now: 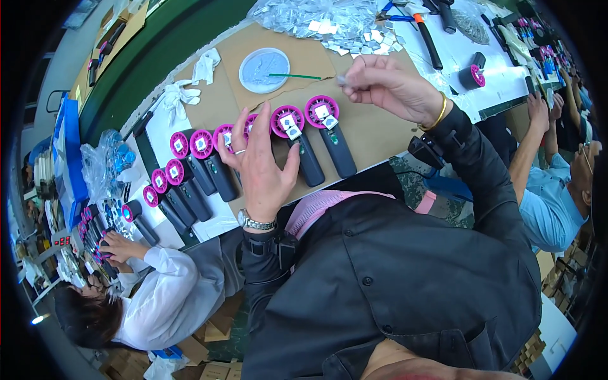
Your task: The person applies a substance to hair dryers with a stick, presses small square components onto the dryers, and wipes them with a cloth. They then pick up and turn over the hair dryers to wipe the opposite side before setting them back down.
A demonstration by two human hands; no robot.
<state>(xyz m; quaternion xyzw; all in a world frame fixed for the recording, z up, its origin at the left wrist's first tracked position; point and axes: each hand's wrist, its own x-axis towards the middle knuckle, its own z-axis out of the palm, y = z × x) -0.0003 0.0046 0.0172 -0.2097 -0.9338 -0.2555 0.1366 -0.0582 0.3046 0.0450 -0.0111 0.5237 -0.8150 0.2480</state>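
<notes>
Several dark grey handheld devices with magenta round heads lie in a row on the cardboard, such as the right-hand device (339, 152). White square pieces (322, 111) sit on their heads, some bearing a grey spot. My left hand (263, 174) is open, fingers spread, over the middle of the row, hiding part of it; whether it touches a device I cannot tell. My right hand (392, 88) is raised beyond the row, with thumb and fingers pinching a small greyish piece (342, 81). Left of that piece, a green stick (294, 76) rests in a white dish of blue-grey paste (256, 68).
Small silvery squares (373, 39) are heaped beside clear plastic bags (310, 18) at the far edge. An orange-and-black hammer (428, 42) lies far right, near another device (472, 76). White gloves (177, 96) lie far left. Co-workers sit on both sides, one in white sleeves (171, 272).
</notes>
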